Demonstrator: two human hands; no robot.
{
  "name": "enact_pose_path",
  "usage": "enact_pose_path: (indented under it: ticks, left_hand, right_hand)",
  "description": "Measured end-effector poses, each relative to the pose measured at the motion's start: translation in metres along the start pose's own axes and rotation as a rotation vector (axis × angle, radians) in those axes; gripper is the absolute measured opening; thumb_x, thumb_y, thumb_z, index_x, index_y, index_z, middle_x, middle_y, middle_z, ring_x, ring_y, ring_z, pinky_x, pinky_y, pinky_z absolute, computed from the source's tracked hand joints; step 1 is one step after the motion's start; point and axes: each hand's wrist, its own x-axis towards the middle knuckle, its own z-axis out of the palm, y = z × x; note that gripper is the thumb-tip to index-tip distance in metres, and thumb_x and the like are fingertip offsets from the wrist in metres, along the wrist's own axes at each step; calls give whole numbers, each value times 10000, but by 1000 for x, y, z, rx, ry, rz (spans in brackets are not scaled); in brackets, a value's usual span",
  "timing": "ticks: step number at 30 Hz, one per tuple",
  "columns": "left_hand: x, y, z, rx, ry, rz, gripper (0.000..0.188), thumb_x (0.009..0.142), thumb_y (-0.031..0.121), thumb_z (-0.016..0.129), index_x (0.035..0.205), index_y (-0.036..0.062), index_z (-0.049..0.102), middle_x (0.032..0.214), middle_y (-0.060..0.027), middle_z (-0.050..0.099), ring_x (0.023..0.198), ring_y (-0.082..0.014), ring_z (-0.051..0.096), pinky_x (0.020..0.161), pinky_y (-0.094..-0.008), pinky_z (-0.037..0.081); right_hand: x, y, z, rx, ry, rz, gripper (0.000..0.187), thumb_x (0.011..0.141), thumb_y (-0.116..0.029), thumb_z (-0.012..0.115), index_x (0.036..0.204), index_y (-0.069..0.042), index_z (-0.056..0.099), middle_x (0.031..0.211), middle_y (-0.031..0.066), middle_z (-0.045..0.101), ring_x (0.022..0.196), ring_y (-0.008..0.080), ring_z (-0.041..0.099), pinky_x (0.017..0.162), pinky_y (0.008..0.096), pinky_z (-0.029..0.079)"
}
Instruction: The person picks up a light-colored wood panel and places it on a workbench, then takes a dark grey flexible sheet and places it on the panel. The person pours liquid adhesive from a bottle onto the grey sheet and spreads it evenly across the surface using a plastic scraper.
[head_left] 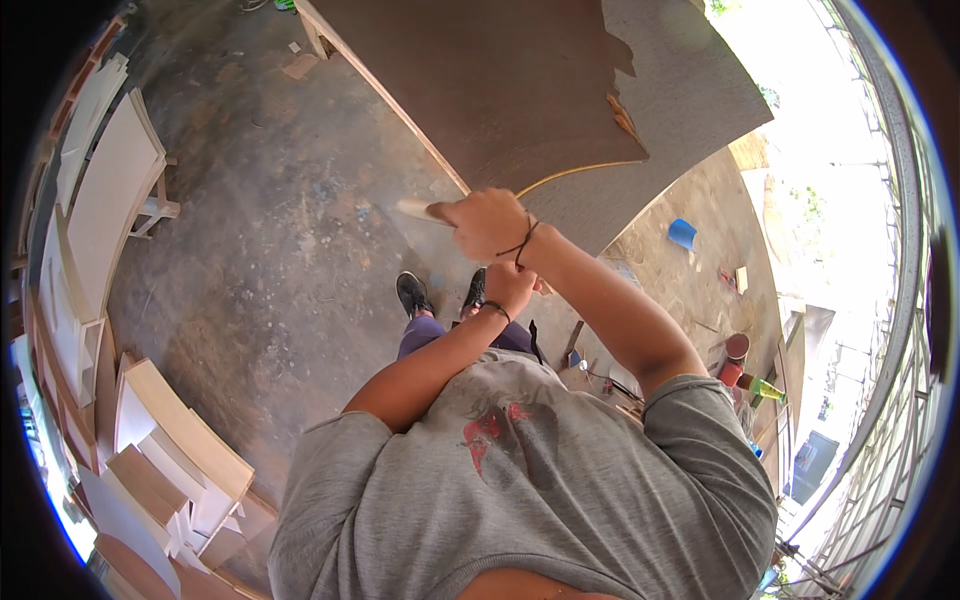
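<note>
My right hand (488, 224) is closed around a short pale stick-like thing (422, 211), blurred by motion, that points left over the floor. Its kind cannot be made out. Just below the right wrist, my left hand (512, 287) is closed, its fingers curled and partly hidden; whatever they may hold does not show. Beyond both hands lies a large board (690, 120) with a grey surface. Part of it is covered by a dark brown sheet (480, 80) with a jagged right edge and a yellowish curved lower edge. My right hand is close to the board's near corner.
Pale panels (110, 210) and box-like wooden pieces (190, 430) stand along the left. On the right are a blue object (682, 234) on the floor, a red can (732, 372) and a green-yellow bottle (765, 388). Tools (575, 358) lie near my right side.
</note>
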Motion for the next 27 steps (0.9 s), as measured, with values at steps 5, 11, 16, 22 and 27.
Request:
enact_pose_path:
  ticks: [5,11,16,22,27]
  left_hand:
    - [-6,5,9,-143,108,-96,217,832,172,565,717,-10,532,573,-75,597,478,-121,593,455,-264,473]
    - [-12,-11,14,-251,266,-89,242,863,198,553,749,-14,527,583,-60,567,500,-114,584,443,-233,454]
    - [-22,-1,25,-122,311,-22,235,868,208,571,767,0,521,605,-42,566,521,-98,569,482,-220,485]
    - [-34,-1,33,-120,290,-122,243,847,219,609,764,5,530,605,-36,573,524,-86,573,472,-194,467]
    - [-36,-5,46,-132,317,-80,266,826,236,634,745,-1,544,594,-38,580,500,-77,562,457,-192,450]
  right_hand:
    - [-31,31,-58,-139,121,44,413,704,-158,541,1109,-91,585,681,212,588,618,337,609,568,391,484]
    - [-69,194,-78,-195,291,236,454,763,-120,494,1208,-36,470,776,187,629,640,269,633,604,375,503]
    - [-81,176,50,-558,545,17,455,752,-111,477,1207,-121,474,779,147,638,741,333,633,659,419,515]
    - [-88,204,-61,-161,179,286,413,732,-141,507,1143,-106,522,829,173,637,764,350,620,681,450,495]
    - [-83,260,-46,-196,259,356,347,723,-168,530,1061,-109,573,857,184,636,809,375,610,726,458,485]
